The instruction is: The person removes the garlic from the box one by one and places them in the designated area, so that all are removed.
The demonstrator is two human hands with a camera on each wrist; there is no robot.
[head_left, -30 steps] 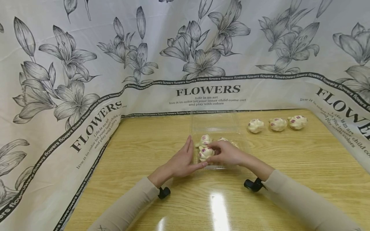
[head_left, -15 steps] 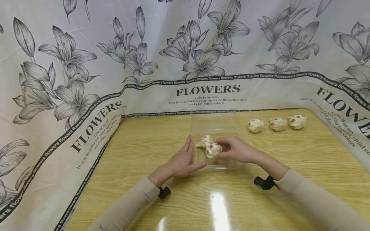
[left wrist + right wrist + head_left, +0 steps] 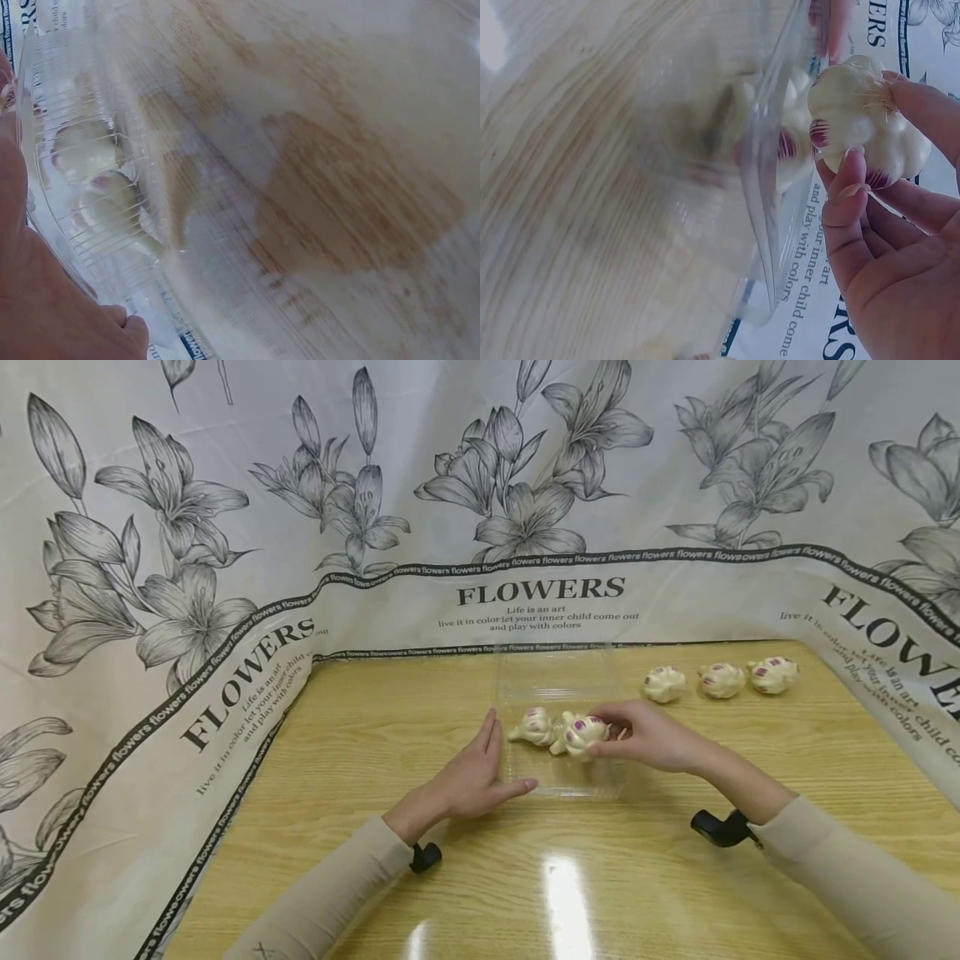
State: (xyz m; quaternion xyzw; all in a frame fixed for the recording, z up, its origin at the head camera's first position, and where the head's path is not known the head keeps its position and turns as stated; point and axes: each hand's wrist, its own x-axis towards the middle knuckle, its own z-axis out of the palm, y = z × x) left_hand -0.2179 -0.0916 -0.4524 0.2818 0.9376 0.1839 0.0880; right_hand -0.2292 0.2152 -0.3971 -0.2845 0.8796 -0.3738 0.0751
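Note:
A clear plastic clamshell box [image 3: 562,785] stands on the table with its lid raised at the back. My left hand [image 3: 465,777] rests against its left front corner, fingers straight along the side and thumb at the front edge. My right hand [image 3: 652,739] pinches a cream garlic bulb [image 3: 587,737] with purple patches, over the right part of the box; the right wrist view shows fingertips and thumb around this garlic bulb [image 3: 870,124]. Another garlic bulb [image 3: 536,727] lies at the left inside the box. More garlic shows through the box wall [image 3: 60,225] in the left wrist view.
Three more garlic bulbs stand in a row at the back right: the nearest bulb [image 3: 663,684], a middle bulb [image 3: 722,681] and an outer bulb [image 3: 772,676]. A flower-printed cloth [image 3: 390,618] rises behind and beside the wooden table [image 3: 375,718].
My right hand has moved right across the box, taking the pinched garlic bulb from the left front toward the right. My left hand has stayed at the box corner.

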